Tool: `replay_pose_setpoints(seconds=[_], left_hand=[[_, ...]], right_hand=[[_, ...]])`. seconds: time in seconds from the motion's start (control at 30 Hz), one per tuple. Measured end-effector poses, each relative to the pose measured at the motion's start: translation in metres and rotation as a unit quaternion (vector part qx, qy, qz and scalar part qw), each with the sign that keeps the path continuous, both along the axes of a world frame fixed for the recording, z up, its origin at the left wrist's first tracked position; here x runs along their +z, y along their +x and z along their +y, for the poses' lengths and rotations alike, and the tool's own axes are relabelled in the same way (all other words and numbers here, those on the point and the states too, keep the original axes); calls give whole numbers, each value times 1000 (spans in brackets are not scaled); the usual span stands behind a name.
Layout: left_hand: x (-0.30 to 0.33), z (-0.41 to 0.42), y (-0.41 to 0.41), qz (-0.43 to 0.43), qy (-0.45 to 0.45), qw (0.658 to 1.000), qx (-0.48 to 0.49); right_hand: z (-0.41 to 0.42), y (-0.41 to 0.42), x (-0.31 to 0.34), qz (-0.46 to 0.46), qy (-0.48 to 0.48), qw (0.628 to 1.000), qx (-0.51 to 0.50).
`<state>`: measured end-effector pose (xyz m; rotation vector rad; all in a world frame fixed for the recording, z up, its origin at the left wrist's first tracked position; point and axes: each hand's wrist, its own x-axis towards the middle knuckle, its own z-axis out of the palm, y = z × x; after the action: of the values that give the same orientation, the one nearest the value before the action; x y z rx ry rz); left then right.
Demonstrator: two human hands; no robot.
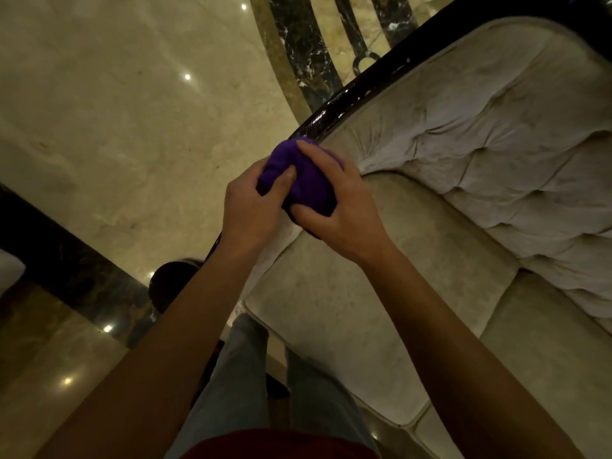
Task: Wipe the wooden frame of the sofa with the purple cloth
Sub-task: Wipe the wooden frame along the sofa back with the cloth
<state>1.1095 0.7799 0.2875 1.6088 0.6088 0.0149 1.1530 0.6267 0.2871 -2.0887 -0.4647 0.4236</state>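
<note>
The purple cloth (306,183) is bunched over the dark glossy wooden frame (357,94) of the sofa, at the corner where the armrest meets the backrest. My left hand (251,207) grips the cloth from the left, thumb pressed on top. My right hand (341,203) wraps it from the right, fingers over its far side. The frame runs up and right from the cloth along the top of the tufted backrest (496,154). Below the hands the frame is mostly hidden by my left forearm.
The beige seat cushion (347,309) lies under my right forearm. A polished marble floor (116,111) with dark inlay bands spreads left of the sofa. The round dark armrest end (172,279) shows below my left forearm. My legs stand beside the sofa's front.
</note>
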Motion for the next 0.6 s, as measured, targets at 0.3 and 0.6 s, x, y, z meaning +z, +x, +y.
replay_pose_setpoints(seconds=[0.3, 0.6], left_hand=[[-75, 23, -17, 183, 218, 958, 45], [-82, 19, -9, 136, 352, 926, 5]], right_hand=[[70, 14, -28, -173, -122, 974, -85], [50, 98, -77, -285, -229, 927, -80]])
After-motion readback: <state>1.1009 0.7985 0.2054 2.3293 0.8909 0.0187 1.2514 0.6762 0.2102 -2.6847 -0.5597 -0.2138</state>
